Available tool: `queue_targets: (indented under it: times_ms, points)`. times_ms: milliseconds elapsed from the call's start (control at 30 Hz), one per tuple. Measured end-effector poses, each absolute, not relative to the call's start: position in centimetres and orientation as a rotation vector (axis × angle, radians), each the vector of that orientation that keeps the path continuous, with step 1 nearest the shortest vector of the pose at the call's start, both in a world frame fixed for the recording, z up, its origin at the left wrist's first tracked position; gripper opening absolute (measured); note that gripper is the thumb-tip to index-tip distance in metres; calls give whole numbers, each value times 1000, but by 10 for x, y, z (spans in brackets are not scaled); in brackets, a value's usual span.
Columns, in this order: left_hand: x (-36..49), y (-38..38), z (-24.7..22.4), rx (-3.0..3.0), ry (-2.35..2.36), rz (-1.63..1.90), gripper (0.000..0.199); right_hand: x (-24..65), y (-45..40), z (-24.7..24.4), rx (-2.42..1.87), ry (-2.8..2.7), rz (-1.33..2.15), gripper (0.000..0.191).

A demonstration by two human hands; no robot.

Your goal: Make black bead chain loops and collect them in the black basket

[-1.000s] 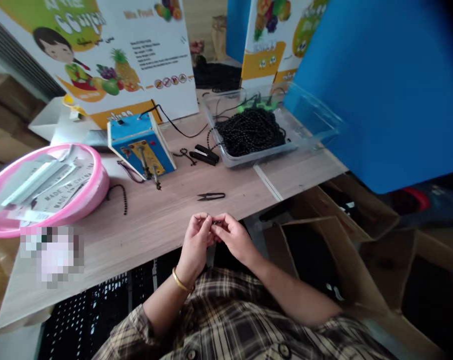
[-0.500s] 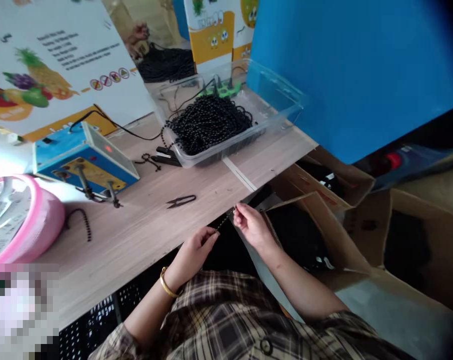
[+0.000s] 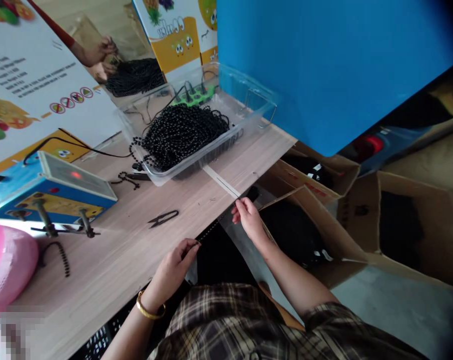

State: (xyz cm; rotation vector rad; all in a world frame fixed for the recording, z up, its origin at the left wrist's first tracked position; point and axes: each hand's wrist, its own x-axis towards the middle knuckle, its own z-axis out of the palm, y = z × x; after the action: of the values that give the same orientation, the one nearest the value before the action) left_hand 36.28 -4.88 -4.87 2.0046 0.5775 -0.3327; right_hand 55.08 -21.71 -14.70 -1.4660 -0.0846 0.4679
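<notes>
Stretched between my two hands at the table's front edge is a thin string of black beads [image 3: 212, 229]. My left hand [image 3: 173, 269], with a gold bangle at the wrist, pinches one end between thumb and finger. The other end is in the closed fingers of my right hand [image 3: 250, 220], close to a white strip [image 3: 221, 182] on the table. Small black thread snips [image 3: 164, 218] lie on the wood beyond my left hand. Farther back, a clear plastic bin [image 3: 162, 177] holds a heap of black bead strings [image 3: 187, 132].
A blue device [image 3: 67, 202] with metal posts stands left, near a pink basket [image 3: 14, 265] and a short bead piece [image 3: 64, 261]. Cardboard boxes [image 3: 352, 262] with black contents sit right, below a large blue panel [image 3: 316, 70]. Another person's hands [image 3: 104, 55] show behind.
My hands have drawn apart, and more of the bead string stretches between them. The view has turned, so the table's objects appear farther left.
</notes>
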Motion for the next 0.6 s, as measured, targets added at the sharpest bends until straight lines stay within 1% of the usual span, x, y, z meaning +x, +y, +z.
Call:
queue_targets:
  times_ms: [400,600]
  points:
    - [356,-47,-52,1966,576,-332,38,553,-222,-139,-1663,-169,423,49]
    - [335,-27,-54,1942,519,-384,39,561,-223,-135,-1667,-151,478,57]
